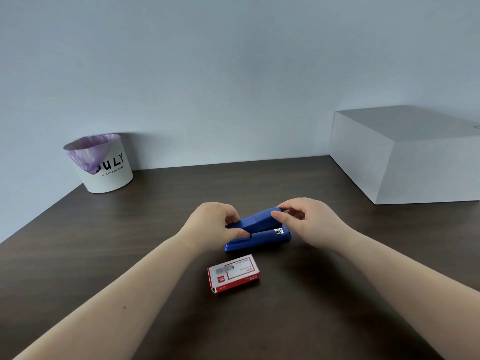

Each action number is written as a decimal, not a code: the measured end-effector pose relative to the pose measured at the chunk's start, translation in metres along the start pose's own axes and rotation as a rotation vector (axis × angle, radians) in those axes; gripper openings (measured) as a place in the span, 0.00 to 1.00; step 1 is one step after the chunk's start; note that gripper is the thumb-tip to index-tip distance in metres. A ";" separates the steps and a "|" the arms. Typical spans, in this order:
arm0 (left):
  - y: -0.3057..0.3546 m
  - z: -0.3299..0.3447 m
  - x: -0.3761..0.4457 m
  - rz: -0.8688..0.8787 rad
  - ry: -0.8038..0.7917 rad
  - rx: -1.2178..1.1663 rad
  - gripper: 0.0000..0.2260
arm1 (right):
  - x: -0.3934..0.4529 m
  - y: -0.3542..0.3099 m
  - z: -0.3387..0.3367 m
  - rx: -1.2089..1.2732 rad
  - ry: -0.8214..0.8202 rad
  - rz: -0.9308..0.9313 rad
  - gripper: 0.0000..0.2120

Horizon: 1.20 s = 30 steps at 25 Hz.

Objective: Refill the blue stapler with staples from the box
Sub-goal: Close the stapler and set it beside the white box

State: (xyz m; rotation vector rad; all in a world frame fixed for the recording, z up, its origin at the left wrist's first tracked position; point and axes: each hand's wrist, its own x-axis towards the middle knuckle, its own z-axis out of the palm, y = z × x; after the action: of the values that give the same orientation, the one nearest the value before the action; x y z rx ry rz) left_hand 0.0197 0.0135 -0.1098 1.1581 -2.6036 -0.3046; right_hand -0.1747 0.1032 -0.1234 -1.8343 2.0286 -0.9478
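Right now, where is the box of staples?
In the head view the staple box lies flat on the dark table, near the middle, just in front of the blue stapler, untouched.

- I see both forearms bare right to the bottom of my view: no sleeves, no cuffs.
- My left hand wears no ring, glove or watch.
- My right hand is equally bare, wrist unadorned.
- A small dark mole marks the left forearm.
- The fingers show short, unpainted nails.
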 end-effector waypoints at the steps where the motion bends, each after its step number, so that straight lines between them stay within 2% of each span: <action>1: 0.000 0.000 0.000 0.003 -0.001 -0.001 0.17 | 0.001 0.000 0.001 0.000 0.039 0.029 0.17; 4: -0.001 -0.001 -0.001 0.020 -0.004 0.004 0.17 | 0.002 -0.010 0.007 -0.063 0.139 0.081 0.17; 9: -0.014 -0.014 0.000 -0.041 0.157 -0.003 0.14 | 0.017 -0.044 0.034 -0.224 -0.065 0.086 0.19; 16: -0.040 -0.015 0.004 -0.106 0.199 0.042 0.10 | 0.056 -0.034 0.028 -0.252 -0.087 0.234 0.12; 19: -0.043 -0.011 0.008 -0.108 0.198 0.044 0.10 | 0.065 -0.023 0.019 -0.280 0.002 0.242 0.13; 22: -0.041 -0.009 0.012 -0.100 0.202 0.038 0.10 | 0.072 -0.002 0.009 -0.356 0.097 0.263 0.08; 30: -0.021 0.001 0.035 -0.060 0.187 0.052 0.11 | 0.080 0.022 0.002 -0.353 0.151 0.183 0.03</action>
State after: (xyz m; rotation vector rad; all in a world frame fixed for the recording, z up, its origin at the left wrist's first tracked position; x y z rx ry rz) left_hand 0.0112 -0.0265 -0.1116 1.2208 -2.4312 -0.1342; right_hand -0.2049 0.0261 -0.1190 -1.7378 2.5432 -0.7328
